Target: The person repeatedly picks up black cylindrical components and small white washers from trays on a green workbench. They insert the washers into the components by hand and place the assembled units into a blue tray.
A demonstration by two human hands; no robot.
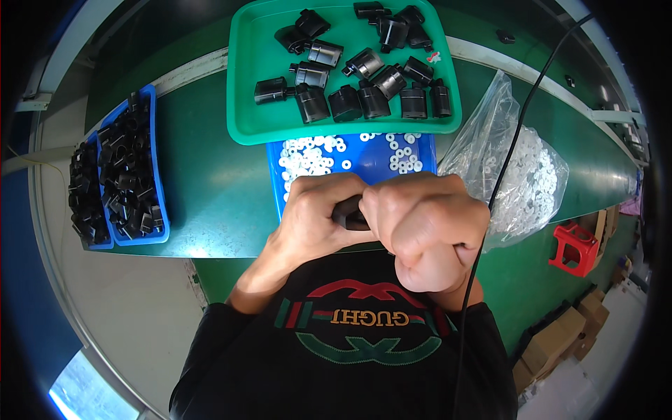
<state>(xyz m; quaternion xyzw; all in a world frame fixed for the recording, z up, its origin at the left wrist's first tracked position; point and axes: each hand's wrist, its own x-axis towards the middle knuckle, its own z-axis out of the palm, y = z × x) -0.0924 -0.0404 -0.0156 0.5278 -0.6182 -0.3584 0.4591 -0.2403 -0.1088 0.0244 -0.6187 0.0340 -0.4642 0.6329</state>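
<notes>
My left hand (315, 213) is wrapped round a black plastic part (350, 214) in front of my chest, and only a short piece of the part shows between my hands. Pressed up against it is my right hand (430, 227), closed in a fist; whatever its fingers hold is hidden. Just beyond my hands lies a blue tray (275, 168) with many small white washers (308, 157). Overlapping its far side is a green tray (245, 124) carrying several black cylindrical parts (346, 103) with narrow stub ends.
Two blue bins (162, 210) filled with black pieces stand on the green table (210, 168) at the left. To the right lies a clear plastic bag (525, 182) of white rings. A black cable (516, 133) hangs across the right side. A red stool (575, 250) and cardboard boxes (556, 339) are on the floor.
</notes>
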